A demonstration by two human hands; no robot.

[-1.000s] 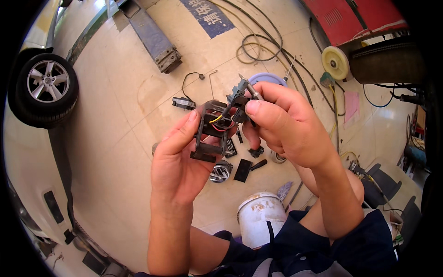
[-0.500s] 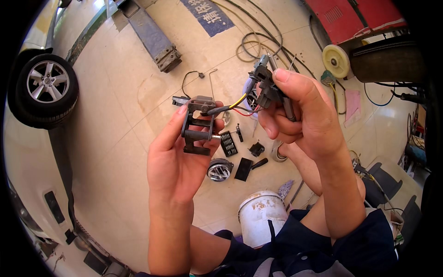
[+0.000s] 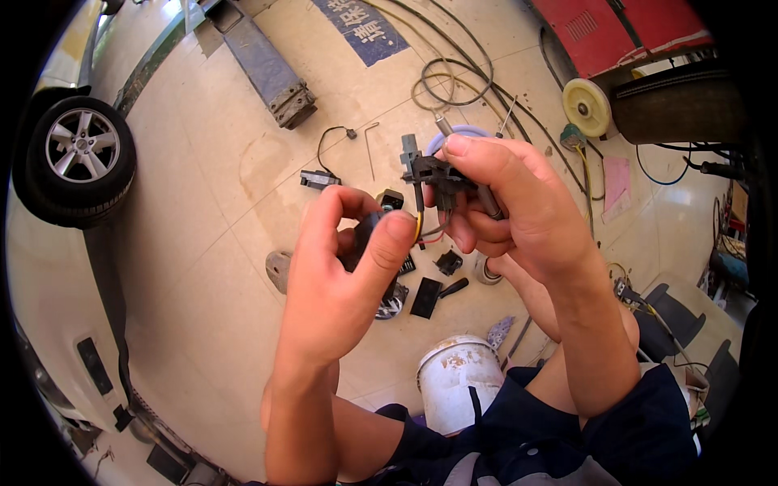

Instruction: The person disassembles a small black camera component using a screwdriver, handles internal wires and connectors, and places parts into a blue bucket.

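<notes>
My left hand (image 3: pixel 332 279) is closed round a black bracket-like mechanism (image 3: pixel 365 236), with its fingers and thumb covering most of it. In my right hand (image 3: pixel 531 198) is a black plug-like part (image 3: pixel 442 178) with a grey end, pinched between thumb and fingers. A slim grey metal rod-shaped tool (image 3: pixel 489 202) also lies in the right-hand grip, its kind unclear. Yellow, red and black wires (image 3: pixel 420 223) run from the plug-like part to the mechanism. Both hands are close together, raised over the floor.
Below lie a round chrome-and-black emblem (image 3: pixel 394 303), a black rectangular piece (image 3: pixel 425 297), a small black part (image 3: pixel 448 262), a cabled black part (image 3: pixel 320 179) and a bent metal rod (image 3: pixel 372 150). A white bucket (image 3: pixel 460 381) stands near my legs. Hoses (image 3: pixel 478 77) cross the floor.
My left hand has turned the bracket mechanism over, so its open frame is now hidden behind the fingers. My right hand has shifted left and slightly down with the plug-like part.
</notes>
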